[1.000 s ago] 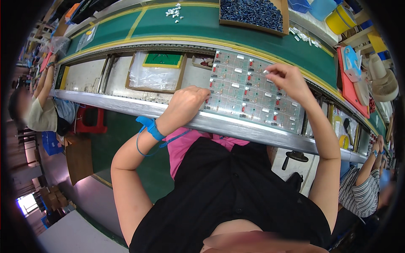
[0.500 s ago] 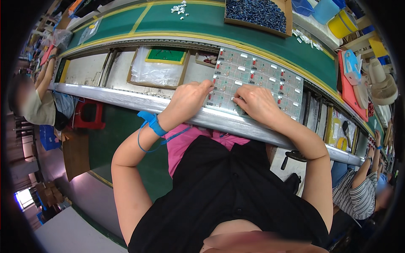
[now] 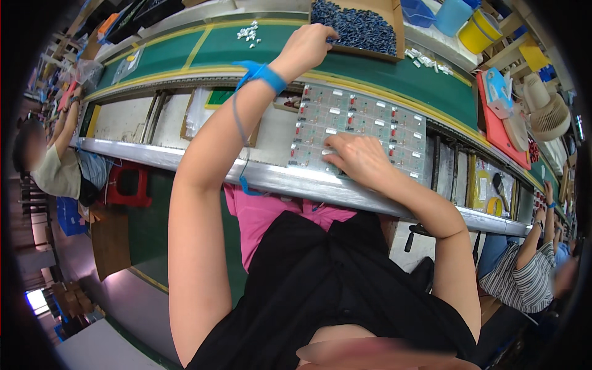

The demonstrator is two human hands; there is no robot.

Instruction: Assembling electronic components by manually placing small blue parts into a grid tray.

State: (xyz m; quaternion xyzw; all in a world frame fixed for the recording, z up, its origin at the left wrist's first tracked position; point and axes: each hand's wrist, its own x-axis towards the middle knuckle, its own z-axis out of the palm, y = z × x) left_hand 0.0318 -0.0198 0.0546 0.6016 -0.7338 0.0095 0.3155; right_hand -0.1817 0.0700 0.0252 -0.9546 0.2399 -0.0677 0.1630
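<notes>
My left hand (image 3: 307, 48), with a blue wrist strap (image 3: 265, 77) on its wrist, reaches to the near left corner of a cardboard box (image 3: 399, 28) full of small blue cylindrical components (image 3: 361, 29). Its fingers are bent together at the components, and whatever lies between the tips is hidden. My right hand (image 3: 357, 157) rests low over a panel of circuit boards (image 3: 317, 117), its fingers curled and closed. A small white piece shows by its fingertips, but I cannot make out what they hold. Red, white and black parts stand in rows on the panel.
A metal rail (image 3: 271, 176) runs along my side of the line. Behind the panel lies a green belt (image 3: 444, 92) with loose white parts (image 3: 428, 61) on it. A red folder (image 3: 502, 132) and a fan (image 3: 549, 117) stand at right. Other people work at both sides.
My left hand has left the panel's left edge and moved up and away to the box of blue components. The right hand stays over the panel. The whole view has shifted slightly.
</notes>
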